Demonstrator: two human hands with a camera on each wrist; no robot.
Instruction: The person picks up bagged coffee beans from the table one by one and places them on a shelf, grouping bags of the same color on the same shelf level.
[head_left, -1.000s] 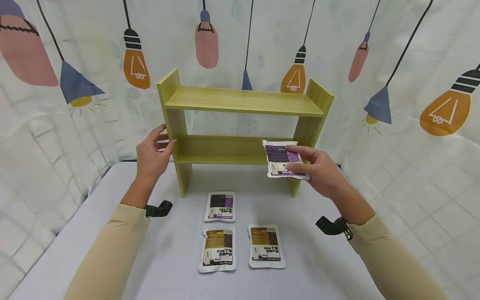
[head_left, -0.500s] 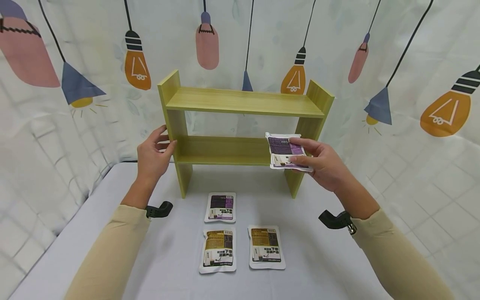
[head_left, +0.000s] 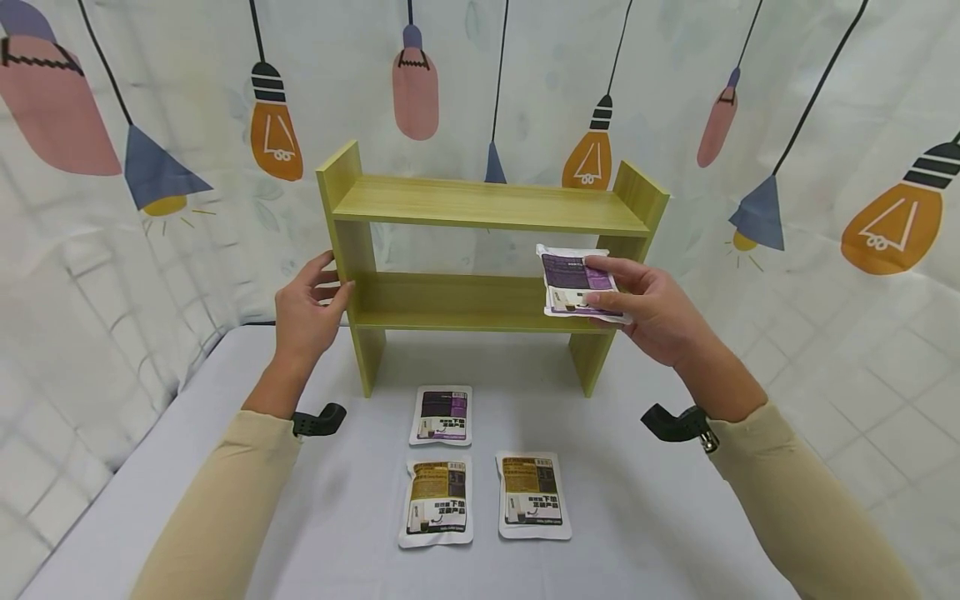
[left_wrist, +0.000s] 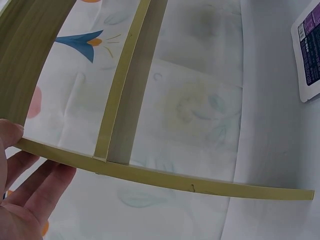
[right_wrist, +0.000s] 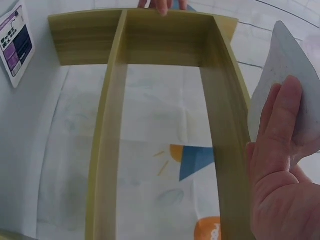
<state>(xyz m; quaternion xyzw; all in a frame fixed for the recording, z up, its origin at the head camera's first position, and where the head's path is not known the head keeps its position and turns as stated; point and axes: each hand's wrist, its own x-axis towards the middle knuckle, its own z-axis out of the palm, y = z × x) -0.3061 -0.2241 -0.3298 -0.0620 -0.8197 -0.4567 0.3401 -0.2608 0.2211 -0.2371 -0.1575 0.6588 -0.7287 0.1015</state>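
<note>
My right hand [head_left: 663, 312] pinches a flat white pouch [head_left: 564, 283] with a purple and black label, thumb on the printed face. It holds the pouch in front of the right part of a two-tier wooden shelf [head_left: 487, 202], overlapping the lower opening in the head view. The right wrist view shows the pouch's plain back [right_wrist: 282, 65] with fingers spread along it. At the shelf's left side panel, my left hand [head_left: 303, 317] grips the front edge; in the left wrist view its thumb and fingers [left_wrist: 52, 185] lie on opposite sides of the board.
On the white-covered table [head_left: 337, 533] lie three pouches: one purple-labelled [head_left: 442, 415] nearest the shelf, and two gold-labelled, left [head_left: 436, 504] and right [head_left: 533, 496], closer to me. A printed curtain [head_left: 457, 50] hangs behind the shelf and along both sides.
My right hand has raised the purple-labelled pouch and shifted it slightly right, from below the lower board to above it. The left hand stays on the shelf's side panel.
</note>
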